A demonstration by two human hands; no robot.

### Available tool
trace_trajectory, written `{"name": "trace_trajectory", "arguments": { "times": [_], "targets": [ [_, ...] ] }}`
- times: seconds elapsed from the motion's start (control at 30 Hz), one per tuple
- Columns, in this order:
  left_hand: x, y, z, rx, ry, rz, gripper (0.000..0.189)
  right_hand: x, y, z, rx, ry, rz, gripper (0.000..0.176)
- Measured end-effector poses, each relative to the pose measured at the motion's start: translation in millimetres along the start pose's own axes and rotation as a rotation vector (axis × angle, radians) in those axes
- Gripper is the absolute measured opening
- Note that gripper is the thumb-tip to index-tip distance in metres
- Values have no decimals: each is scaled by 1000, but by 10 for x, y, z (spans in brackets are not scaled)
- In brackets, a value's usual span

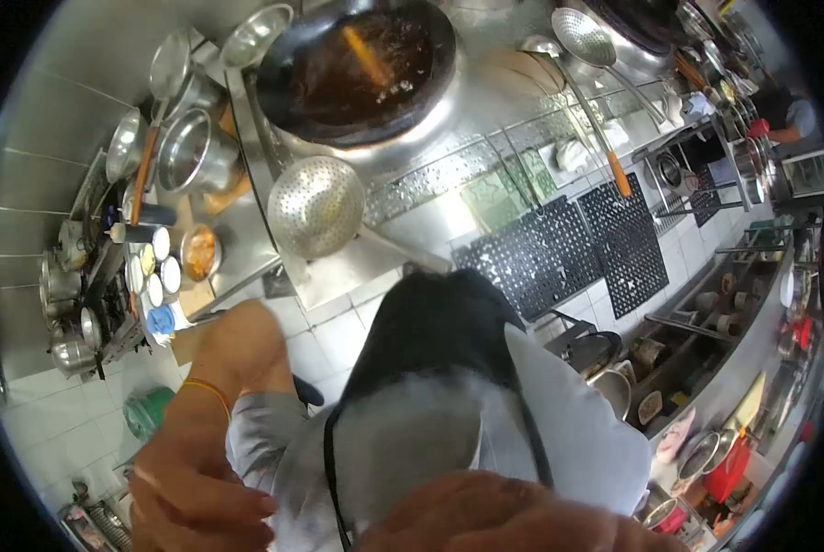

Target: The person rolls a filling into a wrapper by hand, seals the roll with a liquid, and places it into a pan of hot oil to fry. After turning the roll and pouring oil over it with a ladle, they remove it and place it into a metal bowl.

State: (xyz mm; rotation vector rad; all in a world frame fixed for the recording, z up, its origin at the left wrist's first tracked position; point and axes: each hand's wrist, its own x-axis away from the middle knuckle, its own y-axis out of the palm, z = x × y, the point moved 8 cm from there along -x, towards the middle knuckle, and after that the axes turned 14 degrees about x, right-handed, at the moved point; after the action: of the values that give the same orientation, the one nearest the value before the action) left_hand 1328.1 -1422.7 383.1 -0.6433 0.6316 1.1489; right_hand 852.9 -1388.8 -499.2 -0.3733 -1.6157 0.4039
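The left hand (191, 497), a thin gold bangle (211, 391) on its wrist, lies against the chest of the pale grey shirt (412, 442). Its fingers (246, 506) are curled, touching the cloth just beside the thin strap of the black apron (439, 322). Whether that grip pinches anything I cannot tell. The right hand (504, 520) shows only its back at the bottom edge, resting on the same shirt, its grip hidden. Ahead, well apart, a round perforated steel skimmer (315, 207) leans below a large dark wok of brown oil (357, 69).
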Motion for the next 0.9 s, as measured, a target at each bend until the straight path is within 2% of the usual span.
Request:
{"name": "trace_trajectory", "arguments": {
  "times": [0.07,0.17,0.23,0.33,0.4,0.47,0.5,0.53,0.57,0.63,0.7,0.77,0.87,0.9],
  "targets": [
    [-28,5,-107,147,133,-103,20,-28,-6,10,-105,21,-4,33],
    [-83,18,-134,80,86,-101,15,-78,-182,44,-322,40,26,31],
    [-99,7,-140,105,142,-121,26,-164,-444,11,-573,33,63,30],
    [-47,-13,-129,181,324,-182,46,-294,-1216,-198,-1099,-42,180,28],
    [62,-67,-136,246,496,-239,60,-323,-1736,-304,-1172,18,354,29],
    [121,-94,-116,267,568,-263,74,-178,-2117,-457,-1129,19,363,25],
    [145,-106,-94,240,542,-231,74,-114,-2205,-516,-1102,22,360,23],
    [156,-114,-75,213,515,-201,73,-259,-2114,-434,-1087,49,346,25],
    [169,-130,-52,188,487,-167,72,-389,-1965,-392,-1140,16,230,27],
    [178,-186,-41,178,371,-127,50,-914,-1478,-140,-1221,-35,-11,32],
    [197,-247,-11,161,258,-72,29,-756,-1398,-146,-867,27,142,32],
    [229,-318,-41,148,151,-27,15,-739,-1300,-143,-503,-1,231,31],
    [352,-358,-26,45,284,-135,23,-758,-1152,-147,-262,-46,268,31],
    [359,-402,-47,95,282,-72,24,-773,-1135,-146,-214,-56,278,31]
  ]
}}
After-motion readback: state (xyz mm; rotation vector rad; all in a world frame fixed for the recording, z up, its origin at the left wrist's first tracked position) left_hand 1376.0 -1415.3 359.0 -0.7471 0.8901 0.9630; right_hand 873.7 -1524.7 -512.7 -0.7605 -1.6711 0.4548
